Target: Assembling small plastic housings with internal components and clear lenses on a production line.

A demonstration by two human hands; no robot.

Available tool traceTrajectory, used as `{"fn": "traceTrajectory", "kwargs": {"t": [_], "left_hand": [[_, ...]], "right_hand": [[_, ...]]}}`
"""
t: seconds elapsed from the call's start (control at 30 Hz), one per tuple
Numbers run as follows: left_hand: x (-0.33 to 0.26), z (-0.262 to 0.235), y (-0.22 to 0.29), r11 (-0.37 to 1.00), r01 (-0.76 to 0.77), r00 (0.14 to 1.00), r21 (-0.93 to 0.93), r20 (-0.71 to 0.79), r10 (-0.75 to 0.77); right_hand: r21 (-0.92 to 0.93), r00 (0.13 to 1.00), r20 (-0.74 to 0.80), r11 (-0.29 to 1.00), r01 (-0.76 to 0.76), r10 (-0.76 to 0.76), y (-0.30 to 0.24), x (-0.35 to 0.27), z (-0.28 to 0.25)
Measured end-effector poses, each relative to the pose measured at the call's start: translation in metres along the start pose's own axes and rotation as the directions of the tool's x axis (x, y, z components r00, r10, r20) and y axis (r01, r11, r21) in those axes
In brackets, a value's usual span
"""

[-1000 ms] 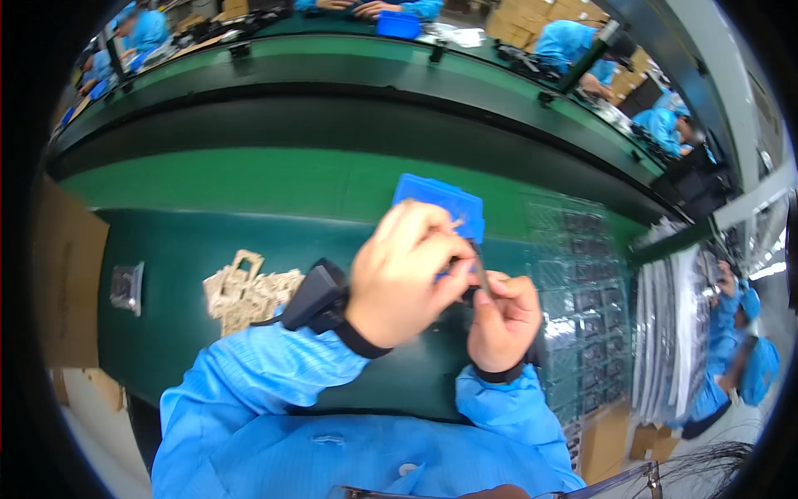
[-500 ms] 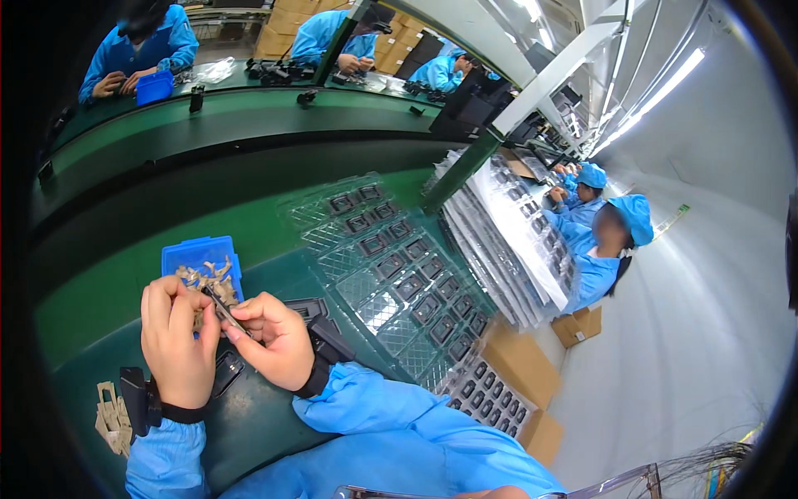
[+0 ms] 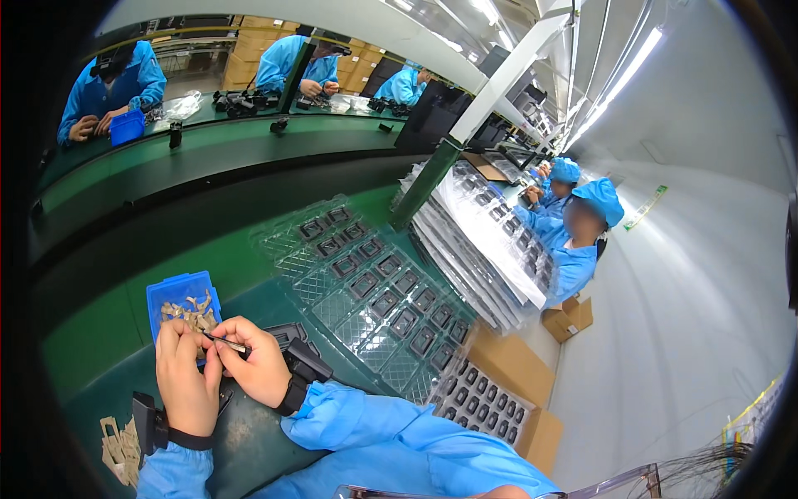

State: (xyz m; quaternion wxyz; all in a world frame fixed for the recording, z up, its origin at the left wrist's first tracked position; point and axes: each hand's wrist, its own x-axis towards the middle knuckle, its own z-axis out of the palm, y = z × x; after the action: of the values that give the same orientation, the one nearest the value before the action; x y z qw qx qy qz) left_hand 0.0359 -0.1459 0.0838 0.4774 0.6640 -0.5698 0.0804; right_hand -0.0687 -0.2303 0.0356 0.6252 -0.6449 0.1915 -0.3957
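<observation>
Over the near edge of a blue bin [image 3: 158, 293] holding beige strip-like pieces [image 3: 189, 313], my two hands meet. A slim dark pointed tool [image 3: 231, 343], perhaps tweezers, is pinched in the fingers of my right hand [image 3: 259, 366]. Its thin tip reaches the fingertips of my left hand [image 3: 184, 378], which are pressed together; what they hold is hidden. Beside my right wrist lie dark plastic frames [image 3: 289, 334]. Part of another dark piece [image 3: 224, 402] shows beside my left hand on the green mat [image 3: 258, 428].
Clear trays [image 3: 353, 303] with dark framed parts lie to the right, before a tall stack of trays [image 3: 465, 258]. An open carton [image 3: 519, 366] holds more parts. Flat beige pieces [image 3: 120, 449] lie at lower left. A green post [image 3: 428, 183] rises behind; co-workers [image 3: 573, 249] sit beyond.
The view has shifted, so the bench scene sits further left and the bin lower. The dark tool has turned in my right hand and now lies flatter, its tip toward my left fingers.
</observation>
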Motion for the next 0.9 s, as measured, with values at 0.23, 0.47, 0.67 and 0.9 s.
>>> {"fn": "traceTrajectory", "kwargs": {"t": [0.23, 0.47, 0.67, 0.9], "left_hand": [[0.000, -0.003, 0.000, 0.985, 0.092, 0.995, -0.145, 0.061, -0.084], [-0.002, -0.001, 0.001, 0.981, 0.112, 0.993, -0.159, 0.051, -0.105], [-0.003, 0.001, 0.003, 0.988, 0.082, 0.996, -0.128, 0.036, -0.078], [-0.004, 0.002, 0.001, 0.998, -0.026, 0.999, -0.063, 0.017, 0.027]], "right_hand": [[0.054, 0.997, 0.011, 0.995, -0.082, 0.081, -0.007, -0.002, 0.001], [0.107, 0.997, 0.021, 0.991, -0.075, 0.074, -0.009, -0.002, 0.000], [0.101, 0.999, 0.020, 0.994, -0.037, 0.035, -0.008, -0.003, 0.000], [0.101, 1.000, 0.001, 0.994, -0.029, 0.029, -0.010, -0.004, 0.001]]}}
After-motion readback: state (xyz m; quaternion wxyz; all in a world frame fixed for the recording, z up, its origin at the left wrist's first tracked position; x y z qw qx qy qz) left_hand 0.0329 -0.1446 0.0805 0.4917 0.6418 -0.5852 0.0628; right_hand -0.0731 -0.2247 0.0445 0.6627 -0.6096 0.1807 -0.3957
